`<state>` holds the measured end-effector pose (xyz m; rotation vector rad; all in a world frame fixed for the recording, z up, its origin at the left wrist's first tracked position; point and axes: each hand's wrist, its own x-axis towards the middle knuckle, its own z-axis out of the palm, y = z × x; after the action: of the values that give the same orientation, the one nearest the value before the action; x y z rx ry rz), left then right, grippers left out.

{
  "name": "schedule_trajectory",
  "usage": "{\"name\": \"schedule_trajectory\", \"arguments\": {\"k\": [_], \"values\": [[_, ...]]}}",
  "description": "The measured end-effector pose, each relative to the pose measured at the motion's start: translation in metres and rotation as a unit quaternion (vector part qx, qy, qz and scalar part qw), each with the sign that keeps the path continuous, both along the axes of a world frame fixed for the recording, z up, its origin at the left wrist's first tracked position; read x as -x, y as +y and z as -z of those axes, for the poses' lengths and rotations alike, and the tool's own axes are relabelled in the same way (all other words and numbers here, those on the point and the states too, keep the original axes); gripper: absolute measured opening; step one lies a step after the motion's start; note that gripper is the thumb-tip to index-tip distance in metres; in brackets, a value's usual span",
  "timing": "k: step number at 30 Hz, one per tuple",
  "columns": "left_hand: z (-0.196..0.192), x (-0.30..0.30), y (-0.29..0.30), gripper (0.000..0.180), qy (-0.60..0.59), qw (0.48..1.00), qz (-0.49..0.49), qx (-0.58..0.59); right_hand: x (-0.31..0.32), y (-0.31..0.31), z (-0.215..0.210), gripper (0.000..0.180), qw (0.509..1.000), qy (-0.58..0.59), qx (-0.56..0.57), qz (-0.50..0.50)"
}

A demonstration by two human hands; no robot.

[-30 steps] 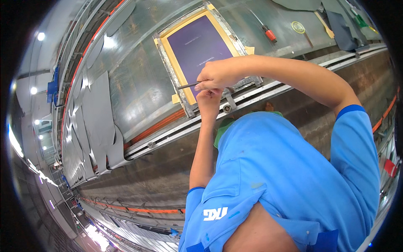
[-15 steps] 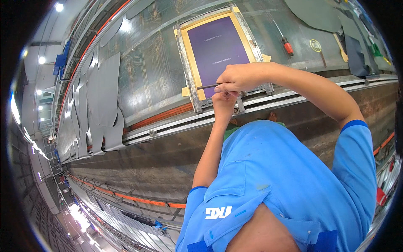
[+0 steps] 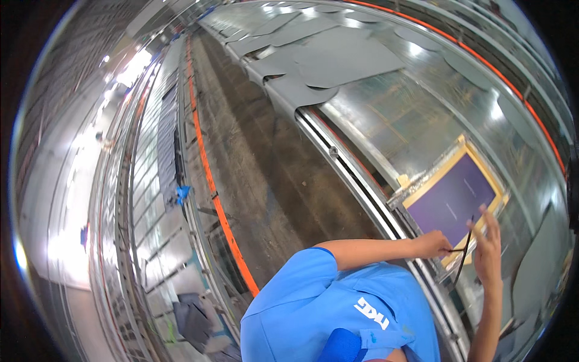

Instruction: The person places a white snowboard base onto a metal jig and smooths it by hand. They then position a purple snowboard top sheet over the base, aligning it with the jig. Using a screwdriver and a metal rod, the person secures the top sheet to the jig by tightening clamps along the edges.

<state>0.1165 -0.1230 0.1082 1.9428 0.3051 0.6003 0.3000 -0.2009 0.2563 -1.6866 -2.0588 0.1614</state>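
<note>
The left hand grips a thin dark tool just rightward, beside the right hand, whose grip is unclear.

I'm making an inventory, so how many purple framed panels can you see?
1: the purple panel lies on the metal bench, close to the left hand and right hand. Others could be hidden outside this view.

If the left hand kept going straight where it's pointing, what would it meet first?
Beyond the thin dark piece at its fingertips, the left hand would probably meet the right hand first, though depth between them is unclear in this single view.
</note>
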Motion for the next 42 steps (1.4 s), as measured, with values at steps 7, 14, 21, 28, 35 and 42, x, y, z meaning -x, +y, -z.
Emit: {"name": "schedule_trajectory", "arguments": {"k": [7,14,21,28,35,42], "values": [[0.016,-0.011,0.011,0.017,0.005,1.0,0.026,-0.016,-0.005,0.014,-0.043,0.056,0.923,-0.308,0.062,-0.22],[0.003,-0.016,0.015,0.024,0.039,0.998,0.034,0.042,0.015,0.012,-0.04,0.044,0.878,-0.024,0.452,0.156],[0.011,-0.019,0.015,0.017,0.039,0.994,0.085,0.049,0.011,0.017,-0.051,0.044,0.938,-0.223,0.167,-0.206],[0.041,-0.026,0.016,0.018,-0.006,0.996,0.087,0.02,0.014,0.044,-0.08,0.052,0.834,-0.372,0.077,-0.401],[0.02,-0.017,0.017,0.023,0.021,0.993,0.104,0.047,-0.014,0.061,-0.051,0.054,0.791,-0.362,0.055,-0.489],[0.021,-0.002,0.018,0.027,0.057,0.988,0.068,0.124,-0.012,0.017,-0.011,0.039,0.915,-0.313,0.142,-0.212]]}}
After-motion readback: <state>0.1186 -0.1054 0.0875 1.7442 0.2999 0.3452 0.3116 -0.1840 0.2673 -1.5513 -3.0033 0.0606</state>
